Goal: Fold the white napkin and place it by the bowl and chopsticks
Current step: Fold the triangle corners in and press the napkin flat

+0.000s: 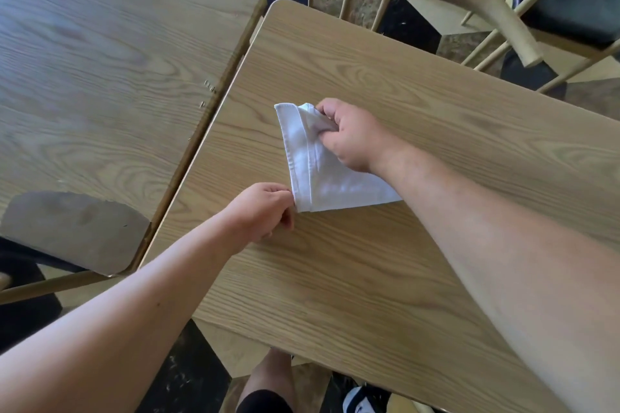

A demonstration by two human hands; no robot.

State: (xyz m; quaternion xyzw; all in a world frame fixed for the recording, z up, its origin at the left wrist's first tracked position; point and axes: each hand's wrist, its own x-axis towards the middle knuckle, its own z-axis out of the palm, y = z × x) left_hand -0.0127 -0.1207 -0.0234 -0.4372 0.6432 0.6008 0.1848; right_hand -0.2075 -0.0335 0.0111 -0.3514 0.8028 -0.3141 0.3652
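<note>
The white napkin (320,174) lies on the light wooden table (352,278), folded into a rough triangle with a narrow band turned over along its left edge. My left hand (263,211) pinches the napkin's near left corner. My right hand (349,136) grips the cloth at its far end, fingers curled around a bunched fold. No bowl or chopsticks are in view.
A second wooden table (117,60) stands to the left, with a narrow gap between the two. Wooden chairs with black seats (570,0) stand beyond the far edge. A chair seat (73,231) sits at the lower left. My leg and shoe show below the table's near edge.
</note>
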